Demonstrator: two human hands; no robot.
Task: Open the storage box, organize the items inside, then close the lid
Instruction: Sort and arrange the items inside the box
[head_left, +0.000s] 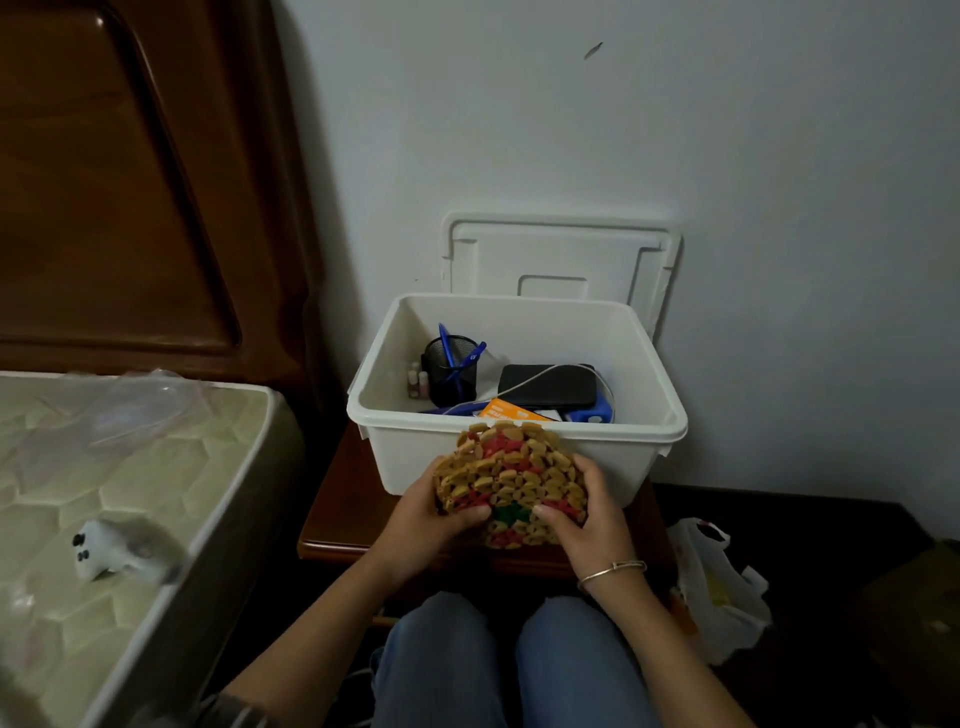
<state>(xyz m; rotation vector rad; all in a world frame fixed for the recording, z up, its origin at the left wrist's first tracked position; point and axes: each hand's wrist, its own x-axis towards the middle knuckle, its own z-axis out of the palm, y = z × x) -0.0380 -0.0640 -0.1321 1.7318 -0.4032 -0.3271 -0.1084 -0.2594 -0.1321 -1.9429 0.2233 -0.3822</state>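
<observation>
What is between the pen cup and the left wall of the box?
A few small bottles stand there, close beside the pen cup, inside the box, seen in the head view.

Orange pkt (506, 412) print blurred; nothing legible.

Both hands, left (434, 512) and right (587, 512), are raised close together, fingers curled in a grip.

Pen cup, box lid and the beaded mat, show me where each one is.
pen cup (435, 382): head view, on its black mesh wall.
box lid (561, 254): head view, on its flat centre panel.
beaded mat (511, 467): head view, on its upper middle beads.
</observation>
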